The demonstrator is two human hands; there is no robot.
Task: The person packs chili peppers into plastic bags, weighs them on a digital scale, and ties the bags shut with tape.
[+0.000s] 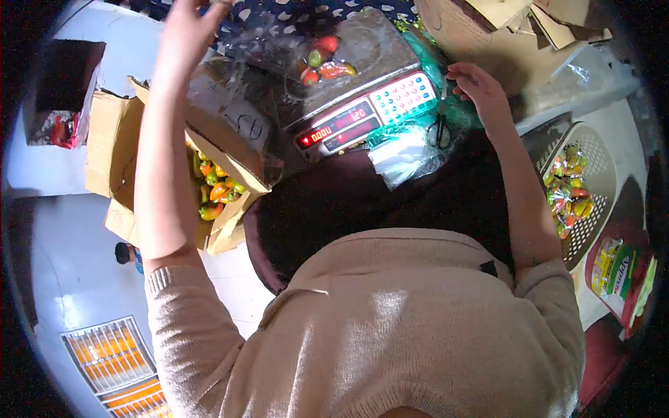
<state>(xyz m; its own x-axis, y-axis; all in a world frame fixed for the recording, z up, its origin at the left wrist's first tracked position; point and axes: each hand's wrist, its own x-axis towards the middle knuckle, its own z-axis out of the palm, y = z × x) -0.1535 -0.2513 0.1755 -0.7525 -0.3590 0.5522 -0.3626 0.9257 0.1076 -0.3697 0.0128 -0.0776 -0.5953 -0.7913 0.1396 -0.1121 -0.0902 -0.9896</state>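
Note:
My left hand (194, 26) is raised at the top edge, beyond the cardboard box. Its fingers are bent together, partly cut off by the frame, and what they hold cannot be made out. Clear plastic (254, 43) lies beside it. On the metal pan (380, 42) of a digital scale (369, 115) rest several red and green peppers (326, 61), shiny as if wrapped in clear plastic. Right of the scale's keypad hovers my right hand (481, 90), fingers loosely curled with a gap by the thumb, apparently holding nothing. Dark-handled scissors (440, 131) lie just below it.
At the left, an open cardboard box (111, 150) contains loose orange and green peppers (217, 184). A perforated basket (598, 202) at the right holds bagged peppers (570, 184). Clear plastic bags (408, 157) lie before the scale. Another carton (481, 45) stands at the back right.

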